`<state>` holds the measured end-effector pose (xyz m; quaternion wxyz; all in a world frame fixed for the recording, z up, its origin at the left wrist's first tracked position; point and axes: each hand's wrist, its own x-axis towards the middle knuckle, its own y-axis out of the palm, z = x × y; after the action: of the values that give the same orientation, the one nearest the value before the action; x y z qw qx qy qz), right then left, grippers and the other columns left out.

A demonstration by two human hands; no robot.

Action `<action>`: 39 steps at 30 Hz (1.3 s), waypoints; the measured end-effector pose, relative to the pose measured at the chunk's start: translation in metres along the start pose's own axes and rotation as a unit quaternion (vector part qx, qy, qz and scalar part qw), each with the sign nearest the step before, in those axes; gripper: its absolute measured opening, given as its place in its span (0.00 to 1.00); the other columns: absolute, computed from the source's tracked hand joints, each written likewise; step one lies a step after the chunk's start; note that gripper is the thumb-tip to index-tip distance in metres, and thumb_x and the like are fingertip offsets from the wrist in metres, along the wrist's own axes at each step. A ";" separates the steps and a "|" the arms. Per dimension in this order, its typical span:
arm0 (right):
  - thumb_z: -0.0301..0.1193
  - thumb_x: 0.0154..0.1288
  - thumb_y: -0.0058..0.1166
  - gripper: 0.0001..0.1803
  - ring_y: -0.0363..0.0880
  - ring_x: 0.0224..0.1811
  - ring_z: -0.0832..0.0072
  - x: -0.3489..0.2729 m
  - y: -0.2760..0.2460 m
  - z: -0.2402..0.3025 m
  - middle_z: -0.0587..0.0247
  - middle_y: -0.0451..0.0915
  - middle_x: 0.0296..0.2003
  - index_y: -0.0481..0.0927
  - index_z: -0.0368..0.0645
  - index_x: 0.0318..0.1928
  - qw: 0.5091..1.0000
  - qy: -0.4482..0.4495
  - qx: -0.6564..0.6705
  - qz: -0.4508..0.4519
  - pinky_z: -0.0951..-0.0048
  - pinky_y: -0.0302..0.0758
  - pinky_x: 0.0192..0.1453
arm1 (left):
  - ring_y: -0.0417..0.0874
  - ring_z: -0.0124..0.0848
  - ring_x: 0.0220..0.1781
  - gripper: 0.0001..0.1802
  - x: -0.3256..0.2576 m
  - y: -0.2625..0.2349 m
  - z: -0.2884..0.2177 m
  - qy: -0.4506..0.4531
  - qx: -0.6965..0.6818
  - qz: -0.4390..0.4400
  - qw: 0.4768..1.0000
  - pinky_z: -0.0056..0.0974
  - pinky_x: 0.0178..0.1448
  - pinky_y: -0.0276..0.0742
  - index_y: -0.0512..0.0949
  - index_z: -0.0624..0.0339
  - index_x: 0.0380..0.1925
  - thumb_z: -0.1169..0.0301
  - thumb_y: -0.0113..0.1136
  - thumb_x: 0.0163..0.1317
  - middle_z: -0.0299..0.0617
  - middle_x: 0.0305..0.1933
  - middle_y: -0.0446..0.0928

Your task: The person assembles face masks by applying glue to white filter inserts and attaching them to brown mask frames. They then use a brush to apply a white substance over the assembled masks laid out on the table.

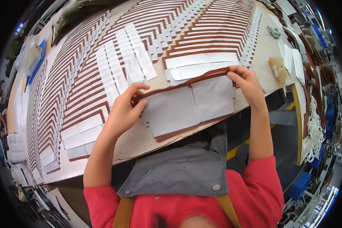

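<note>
The grey panel (174, 110) is hanging below your left hand (126, 108) and right hand (247, 83), whose fingers are pinching its upper corners; its long axis is running left-to-right above the table (130, 147). Beyond, brown-and-white pieces (216, 36) are lying in rows.

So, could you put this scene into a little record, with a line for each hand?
Left hand: pinching the upper left corner of a grey-and-brown panel
Right hand: pinching its upper right corner
Table: bears overlapping rows of brown-and-white pieces
Beyond the panel: white strips
Right of the table: white cords
</note>
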<state>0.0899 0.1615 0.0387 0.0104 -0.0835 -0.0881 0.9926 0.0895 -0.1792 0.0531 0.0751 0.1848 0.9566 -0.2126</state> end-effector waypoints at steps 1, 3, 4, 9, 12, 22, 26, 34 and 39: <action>0.27 0.62 0.53 0.08 0.69 0.28 0.88 0.004 -0.008 -0.003 0.75 0.76 0.28 0.79 0.37 0.39 0.999 0.009 0.010 -0.030 0.84 0.67 0.32 | 0.72 0.25 0.26 0.16 0.012 0.008 0.002 0.026 -0.007 -0.009 1.000 0.31 0.32 0.70 0.71 0.59 0.47 0.77 0.55 0.57 0.41 0.32 0.75; 0.26 0.62 0.53 0.08 0.69 0.29 0.88 0.014 -0.020 -0.012 0.74 0.75 0.28 0.78 0.36 0.41 0.997 -0.017 -0.020 -0.069 0.85 0.66 0.33 | 0.73 0.27 0.26 0.16 0.039 0.023 -0.001 0.077 0.022 -0.039 0.996 0.32 0.33 0.71 0.70 0.59 0.47 0.77 0.55 0.57 0.43 0.33 0.75; 0.26 0.61 0.53 0.08 0.68 0.29 0.88 0.019 -0.026 -0.017 0.75 0.75 0.28 0.78 0.36 0.41 0.995 -0.026 -0.025 -0.090 0.85 0.66 0.34 | 0.74 0.29 0.26 0.16 0.050 0.028 -0.005 0.103 0.037 -0.052 0.993 0.33 0.33 0.71 0.70 0.59 0.47 0.77 0.54 0.57 0.43 0.33 0.76; 0.28 0.58 0.56 0.10 0.67 0.27 0.87 0.048 -0.043 -0.040 0.72 0.74 0.26 0.74 0.37 0.40 0.984 -0.085 -0.097 -0.127 0.83 0.66 0.32 | 0.78 0.32 0.29 0.17 0.080 0.041 -0.019 0.074 0.087 -0.085 0.990 0.35 0.35 0.72 0.68 0.60 0.48 0.76 0.55 0.58 0.45 0.32 0.76; 0.29 0.55 0.57 0.13 0.71 0.27 0.81 0.053 -0.035 -0.046 0.67 0.75 0.25 0.73 0.39 0.41 0.967 -0.083 -0.163 -0.178 0.78 0.70 0.33 | 0.78 0.31 0.29 0.17 0.085 0.046 -0.013 0.064 0.099 -0.108 0.987 0.34 0.34 0.72 0.68 0.61 0.49 0.76 0.55 0.59 0.44 0.32 0.75; 0.25 0.57 0.55 0.10 0.73 0.26 0.76 0.051 -0.029 -0.040 0.64 0.75 0.24 0.72 0.39 0.40 0.949 -0.100 -0.218 -0.204 0.75 0.71 0.33 | 0.74 0.24 0.26 0.18 0.088 0.053 -0.009 0.062 0.084 -0.126 0.987 0.30 0.30 0.70 0.68 0.60 0.50 0.76 0.54 0.59 0.40 0.32 0.74; 0.23 0.58 0.54 0.09 0.71 0.25 0.75 0.048 -0.028 -0.044 0.63 0.73 0.24 0.72 0.39 0.40 0.941 -0.142 -0.227 -0.207 0.74 0.70 0.32 | 0.71 0.21 0.26 0.19 0.081 0.053 -0.009 0.049 0.082 -0.131 0.987 0.27 0.28 0.69 0.68 0.58 0.52 0.76 0.54 0.59 0.38 0.34 0.72; 0.23 0.64 0.50 0.08 0.71 0.33 0.85 0.044 -0.031 -0.053 0.68 0.75 0.32 0.74 0.38 0.43 0.934 -0.246 -0.132 -0.224 0.84 0.69 0.38 | 0.75 0.24 0.26 0.22 0.074 0.044 -0.005 0.013 0.055 -0.105 0.993 0.30 0.30 0.76 0.60 0.60 0.58 0.76 0.46 0.63 0.43 0.37 0.70; 0.23 0.64 0.50 0.08 0.72 0.41 0.84 0.009 -0.053 -0.028 0.68 0.76 0.37 0.76 0.36 0.43 0.963 -0.193 0.006 -0.188 0.84 0.68 0.47 | 0.76 0.25 0.26 0.23 0.066 0.044 -0.009 -0.033 0.005 -0.092 0.995 0.30 0.31 0.75 0.60 0.59 0.58 0.76 0.47 0.61 0.41 0.36 0.70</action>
<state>0.0859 0.2192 0.0191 0.1806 0.1273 -0.0963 0.9705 0.0447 -0.1170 0.0301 0.0857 0.0893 0.9655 -0.2290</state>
